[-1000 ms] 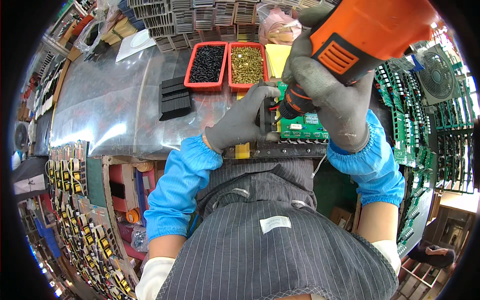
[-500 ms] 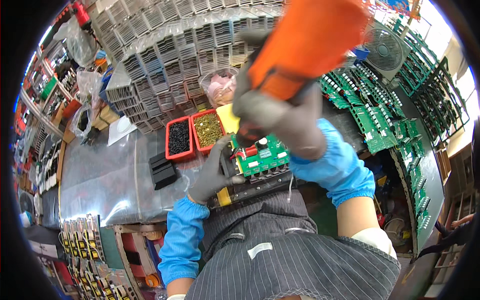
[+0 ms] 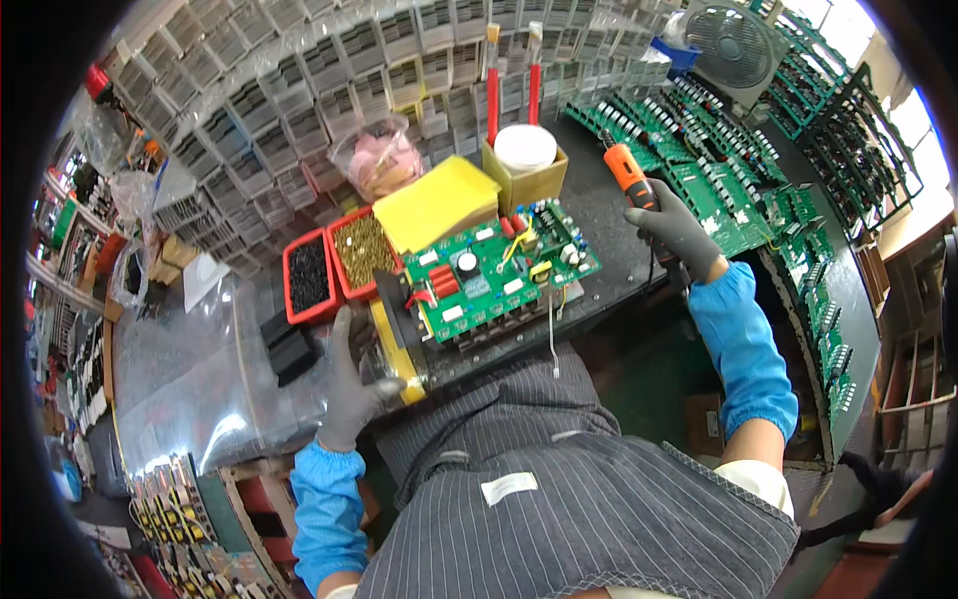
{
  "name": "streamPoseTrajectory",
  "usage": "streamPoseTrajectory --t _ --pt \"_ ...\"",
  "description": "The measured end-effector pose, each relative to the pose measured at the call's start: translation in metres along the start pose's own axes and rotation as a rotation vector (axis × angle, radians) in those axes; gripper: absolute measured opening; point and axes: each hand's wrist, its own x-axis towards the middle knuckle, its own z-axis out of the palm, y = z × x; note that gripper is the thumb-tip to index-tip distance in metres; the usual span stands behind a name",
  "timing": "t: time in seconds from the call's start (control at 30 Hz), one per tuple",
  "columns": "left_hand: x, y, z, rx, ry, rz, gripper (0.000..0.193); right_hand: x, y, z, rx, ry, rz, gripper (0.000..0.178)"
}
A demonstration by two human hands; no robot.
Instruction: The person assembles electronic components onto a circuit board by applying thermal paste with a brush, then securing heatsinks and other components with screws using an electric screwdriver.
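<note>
A green circuit board [image 3: 489, 281] with red, white and black parts lies at the bench's front edge. My right hand [image 3: 679, 228], in a grey glove, is closed around an orange and black electric screwdriver [image 3: 631, 178] to the right of the board, its tip pointing away from me. Left of the board, my gloved left hand [image 3: 349, 384] is spread with nothing in it, beside a yellow strip [image 3: 397, 344] on the bench edge. Two red trays stand behind it: one holds black small parts [image 3: 308, 277], the other brass-coloured screws [image 3: 363, 250].
Yellow sheets [image 3: 434, 205] and a box with a white round container [image 3: 525, 148] stand behind the board. Stacked grey bins [image 3: 299, 80] line the back. More green boards [image 3: 714, 200] lie at the right, near a fan [image 3: 733, 50]. Black blocks [image 3: 289, 349] rest at the left.
My right hand has carried the screwdriver from over the board's left side out to the right and down. My left hand has let go of the board's left edge and moved left.
</note>
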Motion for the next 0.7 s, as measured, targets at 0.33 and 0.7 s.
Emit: streamPoseTrajectory --t 0.33,0.7 --pt "0.046 0.085 0.021 0.623 -0.013 0.346 0.108 0.020 -0.018 0.037 -0.450 0.104 -0.562 0.048" --pt "0.088 0.082 0.033 1.045 -0.380 0.274 0.110 -0.013 -0.074 0.119 -0.852 -0.415 -0.961 0.082"
